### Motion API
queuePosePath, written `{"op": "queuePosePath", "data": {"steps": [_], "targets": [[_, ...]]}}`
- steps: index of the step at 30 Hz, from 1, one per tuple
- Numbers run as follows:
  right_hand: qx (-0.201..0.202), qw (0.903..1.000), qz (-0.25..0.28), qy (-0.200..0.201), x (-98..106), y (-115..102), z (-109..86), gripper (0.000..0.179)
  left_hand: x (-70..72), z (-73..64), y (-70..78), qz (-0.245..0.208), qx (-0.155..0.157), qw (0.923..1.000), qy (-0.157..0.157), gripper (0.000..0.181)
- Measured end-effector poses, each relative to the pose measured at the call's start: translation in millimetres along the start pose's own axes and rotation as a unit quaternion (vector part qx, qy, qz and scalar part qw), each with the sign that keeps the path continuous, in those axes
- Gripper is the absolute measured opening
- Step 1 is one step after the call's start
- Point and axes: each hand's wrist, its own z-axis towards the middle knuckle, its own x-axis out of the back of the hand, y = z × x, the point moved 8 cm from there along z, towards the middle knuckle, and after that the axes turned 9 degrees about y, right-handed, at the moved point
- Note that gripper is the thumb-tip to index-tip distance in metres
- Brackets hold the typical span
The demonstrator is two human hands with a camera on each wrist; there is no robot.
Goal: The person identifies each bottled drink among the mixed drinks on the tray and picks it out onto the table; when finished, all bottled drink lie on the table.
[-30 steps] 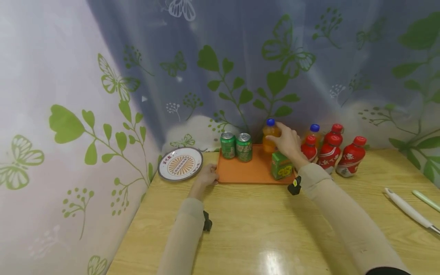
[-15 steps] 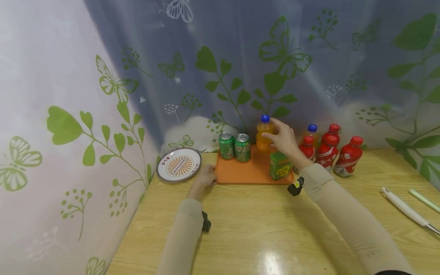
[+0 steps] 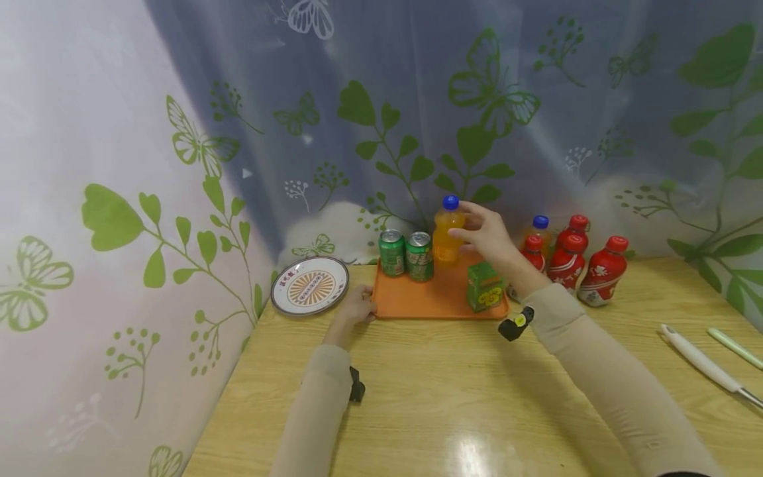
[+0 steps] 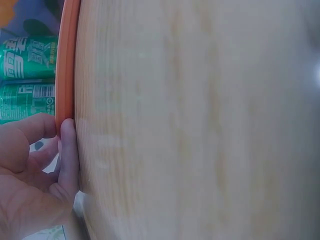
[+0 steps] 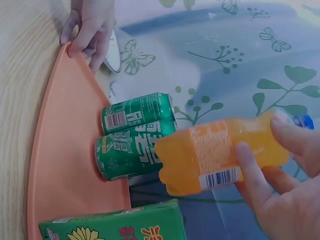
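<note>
An orange soda bottle [image 3: 448, 238] with a blue cap is in my right hand [image 3: 493, 240], fingers and thumb around its upper part. In the right wrist view the bottle [image 5: 215, 155] hangs tilted beside two green soda cans, its base off the tray. My left hand [image 3: 356, 305] pinches the near left corner of the orange tray [image 3: 417, 303]; the left wrist view has thumb and finger on its rim [image 4: 65, 75]. On the tray's left stand the cans, one left [image 3: 392, 255] and one right [image 3: 420, 260]. A green drink carton [image 3: 485, 289] stands at its near right.
Right of the tray stand several red bottles [image 3: 603, 275] and another orange bottle with a blue cap [image 3: 540, 228]. A patterned plate [image 3: 310, 285] leans at the left. A white-handled utensil [image 3: 703, 361] and a pale green handle [image 3: 736, 348] lie at the right. A curtain [image 3: 381, 165] hangs behind.
My right hand has carried the orange soda bottle left, towards the cans, and slightly up. My left hand stays at the tray corner.
</note>
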Motion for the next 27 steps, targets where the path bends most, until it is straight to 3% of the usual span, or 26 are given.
{"op": "queuePosePath", "data": {"steps": [7, 13, 27], "targets": [[-0.029, 0.9965, 0.054, -0.056, -3, -3, -8.2, 0.071, -1.3, 5.1, -3.6, -0.005, 0.005, 1.0, 0.006, 0.06], [-0.043, 0.9902, 0.091, -0.096, -7, -7, -15.1, 0.071, -0.9, 0.9, -1.3, -0.003, -0.002, 1.0, 0.007, 0.059], [-0.04, 0.9777, 0.124, -0.165, -7, -19, -25.3, 0.062, -0.3, -2.2, 0.3, -0.002, -0.006, 0.9999, 0.011, 0.058]]}}
